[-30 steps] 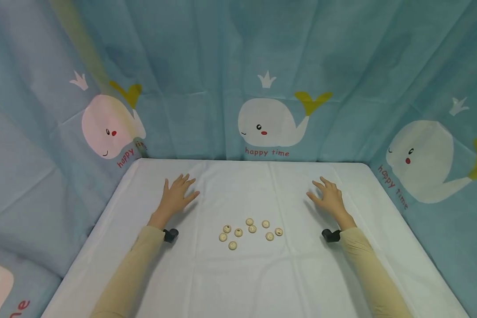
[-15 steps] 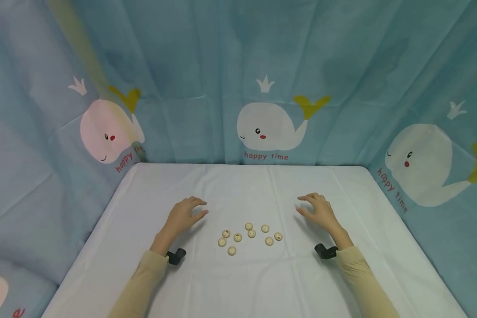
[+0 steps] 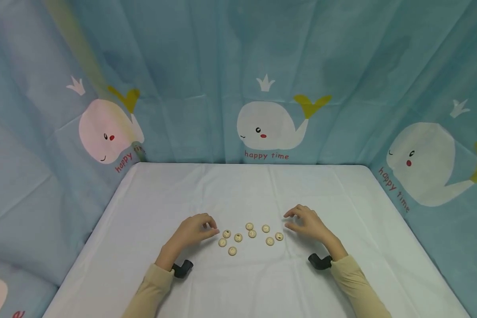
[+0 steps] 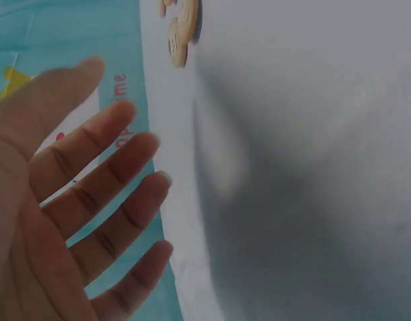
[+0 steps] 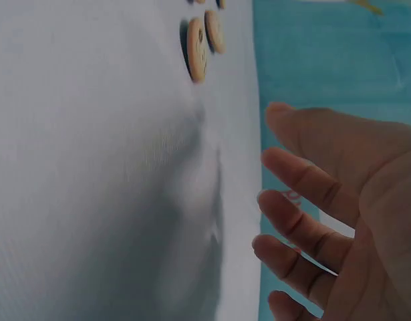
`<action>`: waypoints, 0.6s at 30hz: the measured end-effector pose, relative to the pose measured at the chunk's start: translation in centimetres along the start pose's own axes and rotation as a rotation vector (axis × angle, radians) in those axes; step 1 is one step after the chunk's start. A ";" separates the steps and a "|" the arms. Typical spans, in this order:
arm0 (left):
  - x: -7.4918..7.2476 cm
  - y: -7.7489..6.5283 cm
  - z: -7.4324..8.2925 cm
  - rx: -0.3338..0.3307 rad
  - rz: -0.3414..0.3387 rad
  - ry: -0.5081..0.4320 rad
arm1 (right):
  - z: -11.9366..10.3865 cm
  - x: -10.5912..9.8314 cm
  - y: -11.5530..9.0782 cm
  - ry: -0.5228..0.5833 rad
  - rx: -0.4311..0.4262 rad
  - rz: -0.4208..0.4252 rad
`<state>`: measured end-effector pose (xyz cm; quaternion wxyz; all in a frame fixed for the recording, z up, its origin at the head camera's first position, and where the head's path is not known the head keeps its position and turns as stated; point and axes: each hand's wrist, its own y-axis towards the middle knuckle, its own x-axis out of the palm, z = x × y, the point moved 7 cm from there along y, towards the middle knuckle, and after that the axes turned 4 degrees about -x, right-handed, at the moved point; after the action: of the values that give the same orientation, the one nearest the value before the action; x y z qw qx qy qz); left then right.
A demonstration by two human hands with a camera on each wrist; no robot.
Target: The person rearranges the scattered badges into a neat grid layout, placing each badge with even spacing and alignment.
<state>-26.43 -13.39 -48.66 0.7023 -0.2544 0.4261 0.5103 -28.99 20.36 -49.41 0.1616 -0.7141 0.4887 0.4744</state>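
Several round, pale wooden discs with small dark marks lie loosely grouped on the white cloth in the head view. My left hand [image 3: 196,229] hovers just left of the group, its thumb tip near a disc [image 3: 226,233]. In the left wrist view its fingers are spread and slightly bent, holding nothing, with a wooden disc [image 4: 177,43] beyond the thumb. My right hand [image 3: 308,223] hovers to the right, close to the rightmost disc [image 3: 279,236]. Its fingers bend loosely with a gap to the thumb and hold nothing; the right wrist view shows a disc [image 5: 196,50] past the fingertips.
A white cloth [image 3: 238,287] covers the table. Blue curtains [image 3: 183,123] printed with whales stand along the back and both sides. A small black camera [image 3: 183,268] sits at the left wrist, another camera [image 3: 319,261] at the right.
Both hands have come inward and nearer the person, toward the discs. Their fingers were more widely spread at first and are now more bent. The discs stay where they lay.
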 end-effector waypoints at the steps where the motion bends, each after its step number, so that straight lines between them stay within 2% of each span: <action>1: 0.3 -0.1 0.1 0.004 -0.019 0.004 | -0.2 0.2 0.0 0.013 -0.009 -0.017; 7: 1.5 -0.4 0.9 0.025 -0.109 -0.001 | -1.2 1.6 -0.3 0.092 -0.058 -0.121; 13: 2.1 -0.6 1.6 0.081 -0.105 0.035 | -1.8 2.6 -0.6 0.100 -0.066 -0.200; 18: 2.5 -0.5 1.8 0.096 -0.102 0.087 | -1.9 3.0 -0.6 0.080 -0.080 -0.207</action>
<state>-25.07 -10.87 -49.89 0.7195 -0.2636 0.4670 0.4414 -27.27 17.74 -51.14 0.1617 -0.7851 0.3990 0.4454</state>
